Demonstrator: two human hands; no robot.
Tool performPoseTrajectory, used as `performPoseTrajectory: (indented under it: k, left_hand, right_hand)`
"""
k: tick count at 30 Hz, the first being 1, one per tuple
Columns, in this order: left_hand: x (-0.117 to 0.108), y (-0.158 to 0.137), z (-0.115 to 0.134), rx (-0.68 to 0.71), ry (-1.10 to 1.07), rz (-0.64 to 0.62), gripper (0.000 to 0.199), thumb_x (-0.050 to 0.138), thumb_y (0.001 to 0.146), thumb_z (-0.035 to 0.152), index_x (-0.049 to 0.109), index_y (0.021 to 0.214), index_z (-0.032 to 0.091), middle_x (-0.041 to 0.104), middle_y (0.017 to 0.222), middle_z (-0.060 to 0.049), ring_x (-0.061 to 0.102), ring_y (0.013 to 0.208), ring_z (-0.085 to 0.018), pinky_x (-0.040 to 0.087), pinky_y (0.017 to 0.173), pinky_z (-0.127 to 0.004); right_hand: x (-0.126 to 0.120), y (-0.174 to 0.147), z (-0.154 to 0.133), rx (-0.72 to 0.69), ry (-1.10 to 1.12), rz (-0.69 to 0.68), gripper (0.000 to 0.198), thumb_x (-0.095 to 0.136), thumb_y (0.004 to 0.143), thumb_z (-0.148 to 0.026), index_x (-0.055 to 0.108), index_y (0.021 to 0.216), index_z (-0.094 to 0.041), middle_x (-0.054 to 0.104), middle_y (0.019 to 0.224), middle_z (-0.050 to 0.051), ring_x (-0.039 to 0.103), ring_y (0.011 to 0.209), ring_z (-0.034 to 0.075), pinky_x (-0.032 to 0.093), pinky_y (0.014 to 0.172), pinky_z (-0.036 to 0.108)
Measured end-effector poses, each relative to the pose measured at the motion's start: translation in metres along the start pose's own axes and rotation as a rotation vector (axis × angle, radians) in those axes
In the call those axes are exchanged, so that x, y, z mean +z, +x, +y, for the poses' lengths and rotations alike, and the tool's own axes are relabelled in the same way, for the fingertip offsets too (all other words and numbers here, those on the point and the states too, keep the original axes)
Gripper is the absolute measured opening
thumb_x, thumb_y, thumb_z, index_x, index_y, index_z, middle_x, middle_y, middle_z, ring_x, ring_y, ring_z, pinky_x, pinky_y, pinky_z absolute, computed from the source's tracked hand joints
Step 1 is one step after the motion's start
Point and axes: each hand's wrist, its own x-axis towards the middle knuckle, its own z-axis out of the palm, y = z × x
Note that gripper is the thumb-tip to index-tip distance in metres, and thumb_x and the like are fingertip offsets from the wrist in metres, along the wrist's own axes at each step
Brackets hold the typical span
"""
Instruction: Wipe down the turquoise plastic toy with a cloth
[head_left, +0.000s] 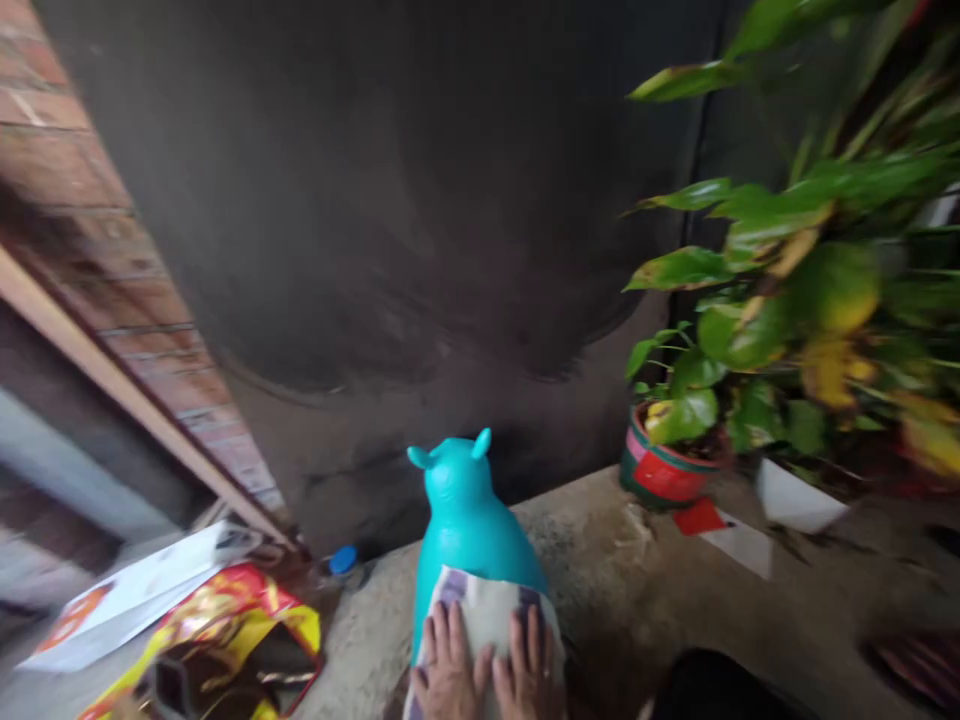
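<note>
Hands are lying flat, fingers spread, left hand [448, 668] beside right hand [529, 668], pressing a pale cloth [486, 612] onto the turquoise animal toy [466, 520] on the concrete ledge [600, 560].

Smooth glossy turquoise plastic animal toy [469, 520], pale cloth [487, 615], rough concrete ledge [637, 570].
</note>
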Motion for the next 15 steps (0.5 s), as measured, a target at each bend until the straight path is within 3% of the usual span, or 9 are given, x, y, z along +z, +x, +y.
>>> performPoseTrajectory:
  k: [3,10,15]
  left_hand:
    - [0.012,0.011,0.004,0.017,0.012,0.011,0.052,0.040,0.092,0.036,0.033,0.142,0.021,0.029,0.154,-0.010,0.031,0.141,-0.028,0.041,0.105,-0.053]
    - [-0.002,0.040,0.021,0.018,-0.014,-0.012,0.060,0.040,0.093,0.040,0.026,0.145,0.014,0.020,0.156,-0.018,0.024,0.143,-0.035,0.038,0.105,-0.058]
    - [-0.017,0.071,0.037,0.017,-0.061,-0.037,0.069,0.037,0.093,0.045,0.018,0.146,0.005,0.014,0.157,-0.023,0.018,0.144,-0.040,0.034,0.106,-0.062]
  right_hand:
    - [0.015,0.031,0.008,0.062,-0.151,-0.044,0.054,0.034,0.092,-0.031,0.035,0.146,-0.027,0.022,0.156,0.006,0.023,0.142,0.034,0.038,0.103,0.062]
    - [-0.002,0.091,0.021,-0.222,-0.100,-0.051,0.053,0.015,0.098,-0.034,0.010,0.151,-0.026,0.008,0.159,0.001,0.006,0.146,0.024,0.028,0.113,0.055]
    - [-0.008,0.146,0.018,-0.276,-0.025,-0.112,0.054,0.015,0.098,-0.032,0.008,0.151,-0.023,0.007,0.159,0.001,0.006,0.146,0.020,0.026,0.116,0.047]
